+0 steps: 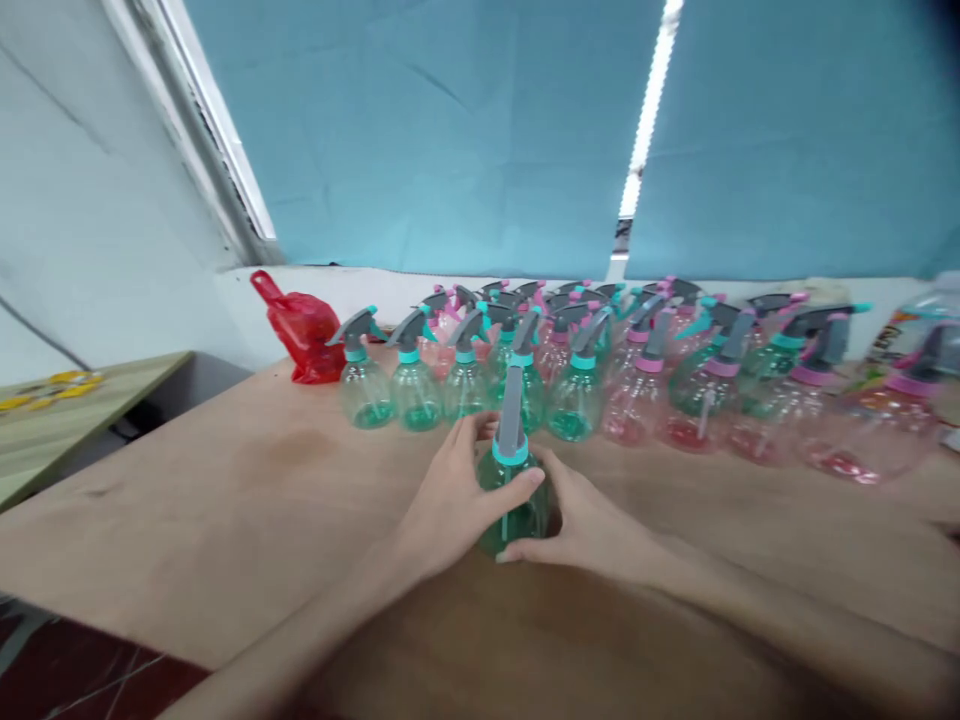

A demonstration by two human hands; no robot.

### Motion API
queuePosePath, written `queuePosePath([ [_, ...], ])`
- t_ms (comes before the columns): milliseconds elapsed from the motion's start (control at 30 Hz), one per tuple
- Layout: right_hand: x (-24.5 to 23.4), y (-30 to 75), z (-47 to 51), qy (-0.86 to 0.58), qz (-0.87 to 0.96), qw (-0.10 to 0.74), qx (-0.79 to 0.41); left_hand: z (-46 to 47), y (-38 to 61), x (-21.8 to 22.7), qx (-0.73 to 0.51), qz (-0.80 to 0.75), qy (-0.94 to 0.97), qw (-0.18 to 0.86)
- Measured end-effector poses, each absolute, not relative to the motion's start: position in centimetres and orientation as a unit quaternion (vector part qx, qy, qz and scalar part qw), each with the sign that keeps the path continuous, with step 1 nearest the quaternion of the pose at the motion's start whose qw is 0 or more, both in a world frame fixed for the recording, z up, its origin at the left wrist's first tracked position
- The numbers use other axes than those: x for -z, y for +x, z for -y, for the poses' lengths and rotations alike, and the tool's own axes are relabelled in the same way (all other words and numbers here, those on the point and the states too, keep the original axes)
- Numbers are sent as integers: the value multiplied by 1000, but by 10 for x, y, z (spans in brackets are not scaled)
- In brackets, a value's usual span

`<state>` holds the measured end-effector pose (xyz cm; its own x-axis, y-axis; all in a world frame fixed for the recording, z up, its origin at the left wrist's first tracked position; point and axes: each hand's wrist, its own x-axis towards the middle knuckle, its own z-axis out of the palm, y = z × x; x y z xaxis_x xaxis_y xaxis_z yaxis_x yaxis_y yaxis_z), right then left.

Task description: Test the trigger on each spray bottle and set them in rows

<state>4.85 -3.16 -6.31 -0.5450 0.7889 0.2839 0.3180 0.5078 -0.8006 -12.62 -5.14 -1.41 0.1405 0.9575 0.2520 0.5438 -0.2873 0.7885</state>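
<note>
A clear green spray bottle (491, 535) with a turquoise collar and grey trigger head stands upright between my hands, near the middle of the view. My left hand (457, 490) wraps its left side, thumb across the front near the collar. Around the right and lower part curls my right hand (581, 515), with its thumb low on the front. The fingers behind the bottle are partly hidden. Just beyond it, a row of green spray bottles (574, 405) with grey and turquoise heads faces me.
Pink spray bottles (686, 420) fill the right side of the wooden table (247, 510). A red plastic bag (307, 330) sits at the back left. A labelled large bottle (904, 325) stands far right. Yellow items (56, 388) lie on a side table (142, 385). A blue curtain (450, 140) hangs behind.
</note>
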Motion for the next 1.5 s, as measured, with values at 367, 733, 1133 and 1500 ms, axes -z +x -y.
queuePosePath([
  [367, 65, 128, 46, -377, 788, 348, -340, 25, -30, -6, -401, -395, 763, 317],
  [733, 76, 197, 35, -364, 808, 348, -305, 7, 18, 8, -432, -370, 741, 356],
  [1133, 113, 216, 14, -463, 831, 266, -154, 2, 9, 5, -401, -384, 770, 313],
  [1500, 104, 211, 15, -459, 849, 212, -151, 2, 13, 0, -380, -404, 782, 286],
])
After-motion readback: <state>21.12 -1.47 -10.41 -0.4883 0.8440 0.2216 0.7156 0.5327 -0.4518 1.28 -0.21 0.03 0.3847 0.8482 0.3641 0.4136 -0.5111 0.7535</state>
